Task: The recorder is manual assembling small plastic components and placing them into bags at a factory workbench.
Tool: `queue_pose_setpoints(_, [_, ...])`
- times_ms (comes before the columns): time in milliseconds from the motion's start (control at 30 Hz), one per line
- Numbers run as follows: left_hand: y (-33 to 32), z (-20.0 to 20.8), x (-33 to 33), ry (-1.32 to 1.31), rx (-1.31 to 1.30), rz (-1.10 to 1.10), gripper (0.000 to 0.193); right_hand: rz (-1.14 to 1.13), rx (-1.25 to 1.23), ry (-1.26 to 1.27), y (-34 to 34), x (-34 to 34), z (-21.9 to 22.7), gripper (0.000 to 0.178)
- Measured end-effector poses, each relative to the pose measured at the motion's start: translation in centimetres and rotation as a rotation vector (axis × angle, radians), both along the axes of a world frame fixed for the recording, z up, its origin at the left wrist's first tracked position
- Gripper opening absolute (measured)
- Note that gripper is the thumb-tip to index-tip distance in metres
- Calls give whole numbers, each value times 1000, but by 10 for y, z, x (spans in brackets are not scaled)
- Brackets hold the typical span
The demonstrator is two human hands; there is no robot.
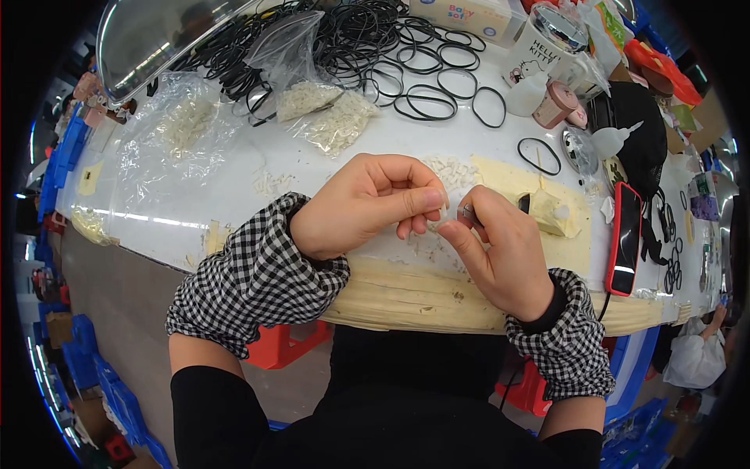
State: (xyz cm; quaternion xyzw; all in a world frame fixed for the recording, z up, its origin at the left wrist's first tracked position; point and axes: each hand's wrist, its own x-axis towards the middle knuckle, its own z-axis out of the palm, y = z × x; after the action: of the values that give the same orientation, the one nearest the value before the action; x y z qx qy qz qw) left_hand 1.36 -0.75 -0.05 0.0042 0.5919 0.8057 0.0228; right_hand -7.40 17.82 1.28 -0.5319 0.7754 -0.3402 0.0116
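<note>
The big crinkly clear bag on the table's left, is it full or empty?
Partly filled: small pale pieces show through the clear bag, bunched in one part, with bare plastic around them.

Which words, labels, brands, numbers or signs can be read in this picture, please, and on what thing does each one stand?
I leave the wording itself uncopied; the print stands here:
White cup with a cartoon figure: large dark letters, readable.
Pale box at the top edge: coloured letters, readable in part.
Green-and-orange package at upper right: print too small or distorted to read.
Pink jar: marks too small to read.
</note>
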Motion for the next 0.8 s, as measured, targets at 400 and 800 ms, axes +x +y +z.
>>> queue_pose_setpoints(400, [-3, 2, 0, 5, 45, -85, 10, 43, -14, 38, 1, 0, -3, 30])
queue_pose_setpoints(800, [-5, 0, 1, -17, 45, -84, 12, 66, -38, -14, 1, 1, 2, 30])
